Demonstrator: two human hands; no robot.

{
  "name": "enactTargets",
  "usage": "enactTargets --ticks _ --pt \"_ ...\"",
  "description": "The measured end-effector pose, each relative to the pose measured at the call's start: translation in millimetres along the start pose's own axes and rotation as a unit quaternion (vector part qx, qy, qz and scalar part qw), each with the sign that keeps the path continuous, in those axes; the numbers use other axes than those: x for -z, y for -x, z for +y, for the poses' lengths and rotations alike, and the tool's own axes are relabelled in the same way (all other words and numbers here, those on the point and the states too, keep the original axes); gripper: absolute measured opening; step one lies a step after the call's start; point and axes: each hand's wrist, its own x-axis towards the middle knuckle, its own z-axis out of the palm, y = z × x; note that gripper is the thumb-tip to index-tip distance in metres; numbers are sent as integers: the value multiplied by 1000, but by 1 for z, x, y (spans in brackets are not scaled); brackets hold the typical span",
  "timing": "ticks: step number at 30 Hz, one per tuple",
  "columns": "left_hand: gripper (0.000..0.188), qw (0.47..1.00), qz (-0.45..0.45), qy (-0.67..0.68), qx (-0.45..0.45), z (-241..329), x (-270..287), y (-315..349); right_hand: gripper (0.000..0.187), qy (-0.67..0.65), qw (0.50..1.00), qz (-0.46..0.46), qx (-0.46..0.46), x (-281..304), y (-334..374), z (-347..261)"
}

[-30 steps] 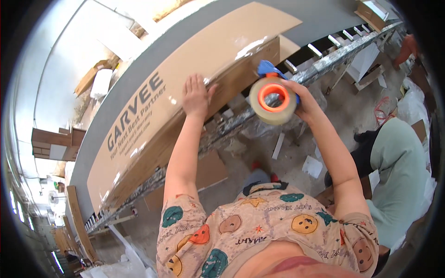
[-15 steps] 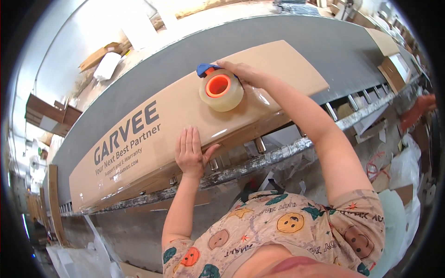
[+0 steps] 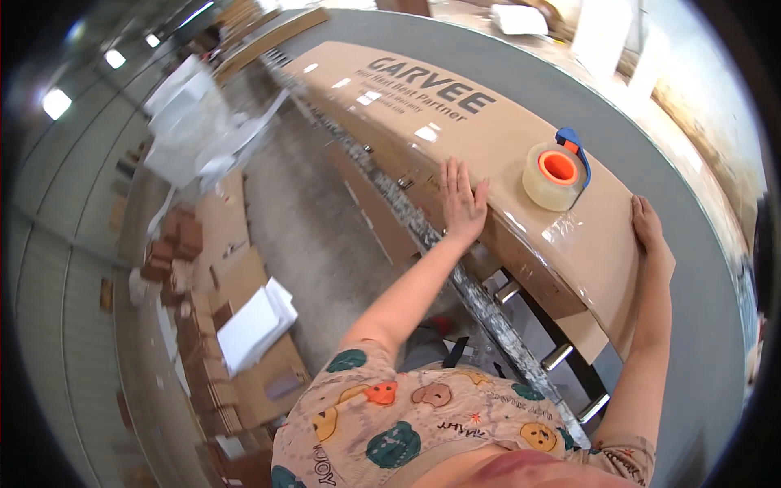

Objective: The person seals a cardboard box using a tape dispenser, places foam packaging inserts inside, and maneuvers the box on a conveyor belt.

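A long brown cardboard box (image 3: 504,154) with dark print on its top lies at a slant before me. My left hand (image 3: 462,199) rests flat on its near top edge, fingers stretched out and thumb apart. At the box's far right edge, my right hand (image 3: 648,224) is bent around the border, its fingers partly hidden. Between my hands a tape dispenser (image 3: 558,172) stands on the box, untouched. It carries a thick roll of clear tape on an orange core, with a blue and orange frame. Shiny clear tape shows along the box's near edge.
Under the box runs a grey conveyor table (image 3: 687,175) with metal rollers (image 3: 558,356) and a paint-worn rail (image 3: 480,305) on my side. To the left, white sheets (image 3: 256,325) and stacked brown cartons (image 3: 213,382) lie near white plastic wrapping (image 3: 195,122).
My right hand has let go of the tape dispenser and moved to the box's far right edge. The dispenser stays on the box. The view has turned to the left.
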Motion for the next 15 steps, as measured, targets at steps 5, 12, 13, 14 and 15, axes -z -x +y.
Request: enactTargets --ticks 5,12,13,14,15 --pt "94 860 19 290 419 61 29 10 48 44 998 27 33 -9 9 -27" --pt "94 857 -81 266 434 -2 108 33 47 126 991 -18 31 -24 162 -87" --pt "91 865 -107 265 412 -14 122 28 47 142 988 -33 46 -26 187 -98" --pt "87 867 -144 265 396 -19 131 26 48 104 994 7 25 -36 199 -103" --pt "82 889 -123 237 372 -20 137 25 48 75 996 47 -1 -44 209 -106"
